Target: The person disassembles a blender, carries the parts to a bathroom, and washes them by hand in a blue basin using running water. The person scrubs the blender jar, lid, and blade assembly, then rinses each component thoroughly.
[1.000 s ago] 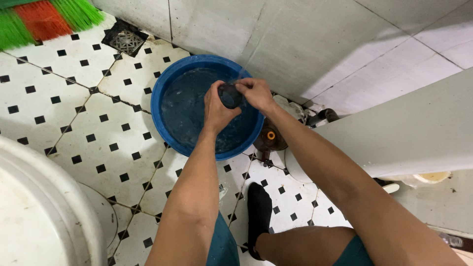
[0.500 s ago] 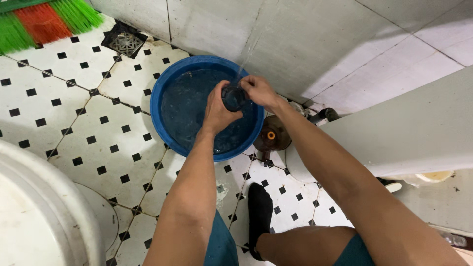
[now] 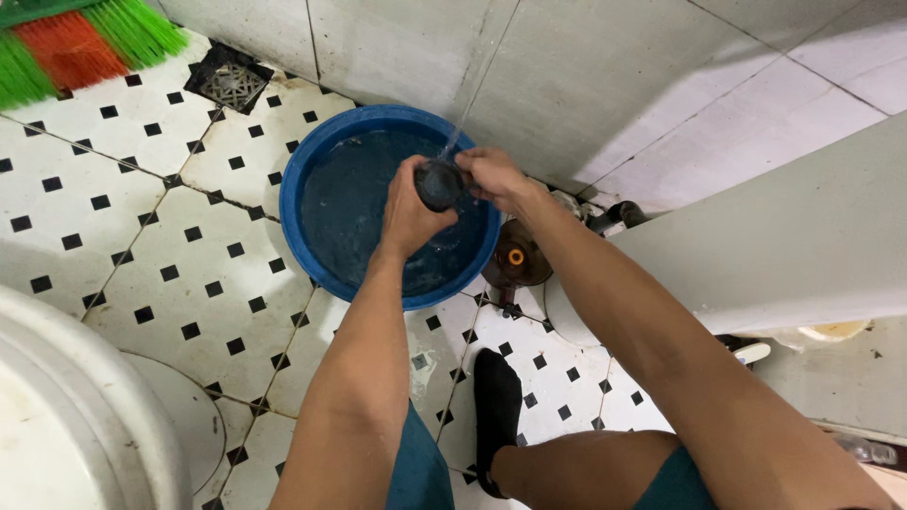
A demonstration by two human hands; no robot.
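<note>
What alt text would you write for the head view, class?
Both hands, left hand and right hand, grip a small dark object under a thin water stream over a blue basin on black-and-white tiles. A green-and-red broom lies top left.

There is only one view, from a camera worn on the person's head. It looks steeply down and a little forward, close over both forearms, which enter from the bottom edge. The blue basin sits just above the centre of the frame, the tiled floor fills the left side, and the wall crosses the upper right. The floor drain is in the upper left.
</note>
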